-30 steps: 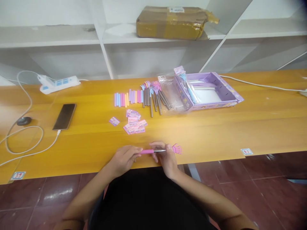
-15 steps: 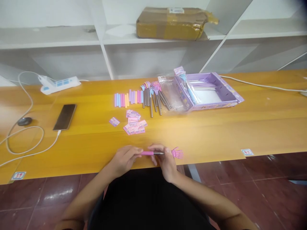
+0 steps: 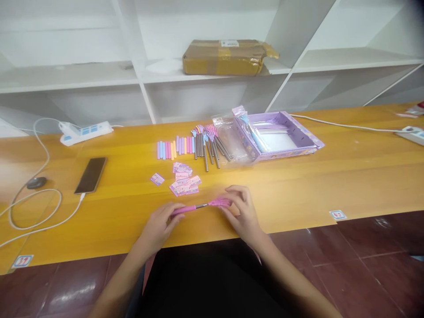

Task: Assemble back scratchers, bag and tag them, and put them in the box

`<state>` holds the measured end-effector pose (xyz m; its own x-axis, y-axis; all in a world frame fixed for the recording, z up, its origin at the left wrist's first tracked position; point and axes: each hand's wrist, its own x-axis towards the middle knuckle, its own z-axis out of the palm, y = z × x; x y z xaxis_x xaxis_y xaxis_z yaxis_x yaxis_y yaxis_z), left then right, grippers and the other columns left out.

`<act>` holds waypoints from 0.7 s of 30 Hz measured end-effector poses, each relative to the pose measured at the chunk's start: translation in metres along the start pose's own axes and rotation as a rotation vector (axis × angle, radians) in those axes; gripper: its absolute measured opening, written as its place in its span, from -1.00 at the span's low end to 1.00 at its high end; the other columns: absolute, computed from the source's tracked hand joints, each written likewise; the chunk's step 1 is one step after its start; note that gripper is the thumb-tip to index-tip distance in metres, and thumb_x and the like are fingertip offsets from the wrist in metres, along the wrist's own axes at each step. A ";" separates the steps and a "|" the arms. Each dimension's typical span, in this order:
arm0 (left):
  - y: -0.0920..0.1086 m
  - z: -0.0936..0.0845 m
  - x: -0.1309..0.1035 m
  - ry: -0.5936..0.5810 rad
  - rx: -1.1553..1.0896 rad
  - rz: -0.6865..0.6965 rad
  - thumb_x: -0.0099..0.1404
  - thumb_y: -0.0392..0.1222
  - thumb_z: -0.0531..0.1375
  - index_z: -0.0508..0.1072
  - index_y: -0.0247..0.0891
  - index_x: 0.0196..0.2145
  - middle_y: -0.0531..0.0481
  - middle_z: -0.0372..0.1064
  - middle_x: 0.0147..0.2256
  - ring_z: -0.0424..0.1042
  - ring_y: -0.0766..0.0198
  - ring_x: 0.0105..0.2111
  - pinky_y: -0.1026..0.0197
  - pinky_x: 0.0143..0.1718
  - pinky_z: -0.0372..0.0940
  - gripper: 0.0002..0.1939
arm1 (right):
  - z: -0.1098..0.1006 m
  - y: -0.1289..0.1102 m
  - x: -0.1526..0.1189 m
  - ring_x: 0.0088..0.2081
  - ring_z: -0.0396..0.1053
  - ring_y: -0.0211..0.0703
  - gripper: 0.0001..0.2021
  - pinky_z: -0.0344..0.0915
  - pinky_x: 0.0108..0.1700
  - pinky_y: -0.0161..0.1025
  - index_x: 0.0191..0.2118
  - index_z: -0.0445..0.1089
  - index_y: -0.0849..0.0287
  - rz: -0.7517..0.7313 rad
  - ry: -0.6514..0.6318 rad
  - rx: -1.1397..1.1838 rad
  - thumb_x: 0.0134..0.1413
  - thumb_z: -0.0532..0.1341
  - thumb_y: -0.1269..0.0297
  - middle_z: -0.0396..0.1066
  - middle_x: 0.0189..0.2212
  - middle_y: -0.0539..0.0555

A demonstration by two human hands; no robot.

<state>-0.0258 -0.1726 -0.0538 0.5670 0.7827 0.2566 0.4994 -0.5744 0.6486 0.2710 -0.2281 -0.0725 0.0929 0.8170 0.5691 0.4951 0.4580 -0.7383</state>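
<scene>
A pink stick with a hand-shaped head (image 3: 189,209) lies level above the front of the table, its metal rod showing between the pink handle and the head. My left hand (image 3: 162,223) grips the handle end. Around the pink head are the fingertips of my right hand (image 3: 241,212), thumb below and fingers curved above. Beyond my hands lie pink printed cards (image 3: 182,187), with one card (image 3: 157,179) apart on the left. Behind them are a row of coloured tubes (image 3: 170,150) and several metal rods with hand-shaped heads (image 3: 207,152).
A purple box (image 3: 285,153) with plastic bags against its left side stands at the back. A phone (image 3: 90,175) with a cable and a power strip (image 3: 86,134) are on the left. A cardboard box (image 3: 223,59) rests on the shelf.
My left hand has moved slightly left with the stick. My right hand has shifted from the metal rod to the pink head and opened somewhat. The camera view has tilted upward.
</scene>
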 end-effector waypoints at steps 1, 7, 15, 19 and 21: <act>-0.001 0.002 0.000 -0.007 0.018 0.026 0.61 0.00 0.17 0.53 -0.11 0.11 -0.01 0.63 -0.10 0.62 0.21 -0.16 0.20 -0.11 0.47 -0.73 | -0.003 0.002 0.001 -0.05 0.50 -0.03 -0.74 0.54 -0.05 -0.03 0.11 0.53 -0.06 -0.077 -0.026 -0.065 0.41 0.29 0.39 0.41 -0.01 0.17; -0.001 0.007 0.000 0.058 0.263 0.212 0.64 -0.11 0.13 0.55 -0.14 0.09 -0.01 0.59 -0.19 0.53 0.20 -0.24 0.16 -0.15 0.38 -0.76 | -0.011 0.010 -0.001 -0.18 0.52 -0.01 -0.75 0.49 -0.15 -0.04 0.08 0.59 -0.05 -0.216 -0.123 -0.200 0.41 0.30 0.39 0.59 -0.18 0.13; 0.013 0.012 -0.002 -0.035 0.456 0.319 0.68 -0.10 0.04 0.53 -0.22 0.03 -0.01 0.48 -0.30 0.47 0.21 -0.35 0.17 -0.30 0.32 -0.72 | 0.006 0.006 -0.012 -0.13 0.53 -0.01 -0.76 0.47 -0.11 -0.04 0.14 0.53 0.04 -0.285 -0.283 -0.178 0.47 0.24 0.39 0.61 -0.13 0.15; 0.010 0.020 -0.007 -0.071 0.461 0.288 0.68 -0.05 0.03 0.54 -0.15 0.05 0.01 0.46 -0.29 0.45 0.28 -0.42 0.23 -0.40 0.26 -0.69 | 0.014 0.003 -0.013 -0.15 0.53 -0.03 -0.77 0.43 -0.11 -0.05 0.15 0.50 0.04 -0.309 -0.367 -0.173 0.50 0.21 0.38 0.62 -0.13 0.12; 0.007 0.023 -0.009 -0.077 0.478 0.279 0.67 -0.02 0.05 0.55 -0.14 0.01 0.03 0.43 -0.31 0.39 0.30 -0.49 0.23 -0.48 0.19 -0.70 | 0.014 0.002 -0.012 -0.18 0.51 -0.04 -0.78 0.39 -0.14 -0.06 0.14 0.49 0.03 -0.320 -0.369 -0.177 0.50 0.22 0.37 0.63 -0.16 0.10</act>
<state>-0.0122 -0.1888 -0.0679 0.7574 0.5762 0.3070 0.5549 -0.8159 0.1623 0.2590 -0.2319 -0.0856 -0.3819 0.7293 0.5677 0.5902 0.6652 -0.4574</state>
